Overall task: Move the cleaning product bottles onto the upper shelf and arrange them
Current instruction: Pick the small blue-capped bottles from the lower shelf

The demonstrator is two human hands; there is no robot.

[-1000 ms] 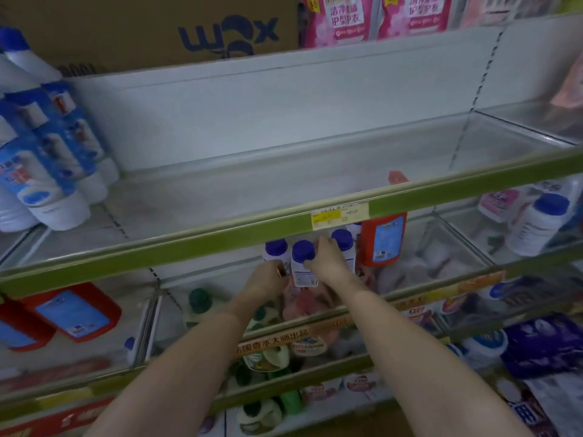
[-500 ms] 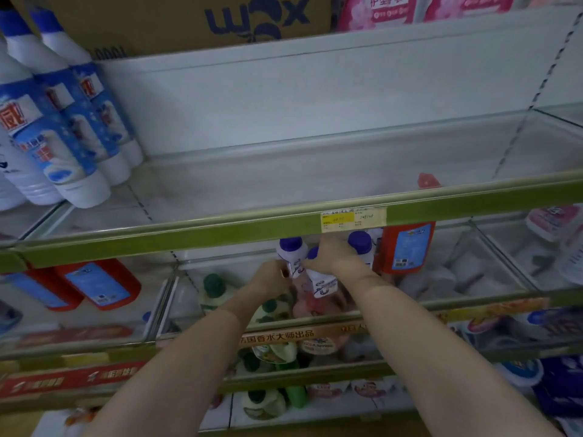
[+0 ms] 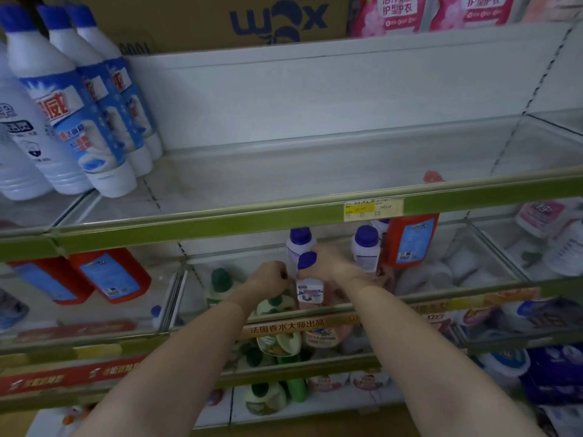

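Note:
Three small white bottles with blue caps stand on the lower shelf under the green rail. My right hand (image 3: pixel 328 263) grips the front one (image 3: pixel 309 287) by its neck, tilting it toward me. Another small bottle (image 3: pixel 298 247) stands just behind it and a third (image 3: pixel 366 249) to the right. My left hand (image 3: pixel 269 277) is beside the gripped bottle, fingers curled, and whether it touches the bottle is hidden. The upper shelf (image 3: pixel 284 187) stretches wide above the rail.
Tall white-and-blue cleaner bottles (image 3: pixel 79 121) stand at the upper shelf's left end. An orange bottle (image 3: pixel 411 238) stands right of the small bottles, more orange bottles (image 3: pixel 107 275) lie at the lower left. Green-capped bottles (image 3: pixel 220 285) sit below my hands. The green rail (image 3: pixel 220 222) crosses in front.
My right hand has pulled the front small bottle forward and tipped it toward me. The view has shifted left, showing more of the tall bottles.

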